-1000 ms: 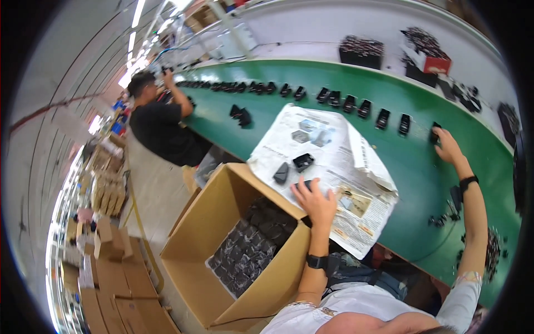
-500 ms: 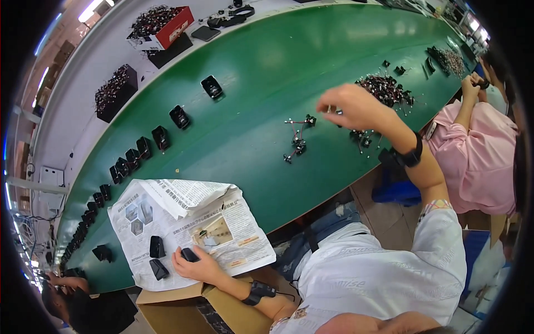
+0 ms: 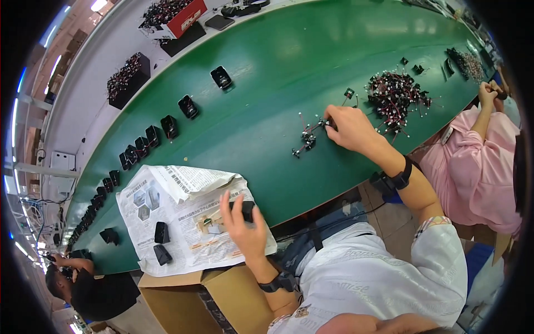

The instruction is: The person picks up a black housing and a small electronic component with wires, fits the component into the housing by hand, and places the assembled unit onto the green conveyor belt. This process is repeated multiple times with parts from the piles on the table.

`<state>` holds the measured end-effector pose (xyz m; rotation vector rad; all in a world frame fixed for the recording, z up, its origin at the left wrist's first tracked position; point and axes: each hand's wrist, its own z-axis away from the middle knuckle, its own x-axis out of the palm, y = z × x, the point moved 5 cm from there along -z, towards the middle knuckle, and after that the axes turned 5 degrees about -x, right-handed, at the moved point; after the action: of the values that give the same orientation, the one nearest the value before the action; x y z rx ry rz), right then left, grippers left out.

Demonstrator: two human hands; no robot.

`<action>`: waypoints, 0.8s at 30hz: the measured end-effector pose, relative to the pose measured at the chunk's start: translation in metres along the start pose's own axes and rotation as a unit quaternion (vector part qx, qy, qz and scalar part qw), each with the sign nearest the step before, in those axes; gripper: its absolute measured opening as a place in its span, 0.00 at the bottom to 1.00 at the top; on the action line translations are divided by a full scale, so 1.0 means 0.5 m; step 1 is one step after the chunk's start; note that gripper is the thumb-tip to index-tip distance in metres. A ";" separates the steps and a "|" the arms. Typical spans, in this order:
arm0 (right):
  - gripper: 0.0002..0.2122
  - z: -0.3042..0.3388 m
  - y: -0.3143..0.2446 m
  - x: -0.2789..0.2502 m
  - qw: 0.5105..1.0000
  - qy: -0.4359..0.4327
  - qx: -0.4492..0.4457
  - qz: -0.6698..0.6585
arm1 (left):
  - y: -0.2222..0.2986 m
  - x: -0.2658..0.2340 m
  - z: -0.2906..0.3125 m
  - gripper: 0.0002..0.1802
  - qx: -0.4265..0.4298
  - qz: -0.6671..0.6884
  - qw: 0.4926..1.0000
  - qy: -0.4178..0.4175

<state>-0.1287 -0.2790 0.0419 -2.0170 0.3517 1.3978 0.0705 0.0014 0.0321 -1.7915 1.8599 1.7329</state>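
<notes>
My left hand is raised over a spread newspaper and holds a small black plastic housing between thumb and fingers. Two similar black housings lie on the sheet to its left. Farther right, my right hand reaches down to the green table with closed fingertips on a small wired component. Just left of it is a small cluster of such black components with thin wires and white ends. A single component stands apart beyond the hand.
A heap of wired components is right of my right hand. Black housings run in a curved row along the table's left. An open cardboard box stands below the newspaper. A person in pink sits at right; another in black at lower left.
My right hand has come down to the table beside the component cluster. My left hand has lifted off the newspaper and moved right, carrying the black housing. The whole view has shifted slightly.
</notes>
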 end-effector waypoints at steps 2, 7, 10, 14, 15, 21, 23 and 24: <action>0.09 0.009 -0.004 -0.034 0.999 0.009 0.037 -0.033 | 0.023 0.017 -0.006 0.27 0.014 0.000 1.000 -0.009; 0.09 0.069 -0.044 -0.050 0.944 0.103 0.053 -0.309 | -0.011 0.008 -0.003 0.35 -0.076 -0.014 0.997 0.006; 0.07 0.112 -0.059 -0.026 0.867 0.094 0.071 -0.484 | -0.009 0.025 -0.007 0.34 -0.053 -0.016 0.998 -0.016; 0.05 0.119 -0.072 -0.003 0.751 0.061 0.107 -0.648 | 0.032 0.042 -0.013 0.35 -0.013 0.007 1.000 -0.025; 0.05 0.122 -0.076 0.007 0.717 0.027 0.125 -0.685 | 0.046 0.048 -0.011 0.36 -0.014 0.046 0.998 -0.039; 0.05 0.133 -0.118 0.040 0.728 0.009 0.111 -0.677 | 0.072 0.097 0.002 0.41 -0.025 0.100 0.991 -0.082; 0.05 0.139 -0.122 0.054 0.721 -0.014 0.098 -0.686 | 0.073 0.104 0.006 0.42 0.010 0.081 0.991 -0.110; 0.05 0.140 -0.130 0.052 0.737 -0.021 0.083 -0.670 | 0.071 0.108 0.006 0.41 0.008 0.095 0.989 -0.112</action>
<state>-0.1336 -0.1817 0.0259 -1.3986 -0.8572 0.4075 0.0254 -0.0427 0.0183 -1.3850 1.9944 1.8817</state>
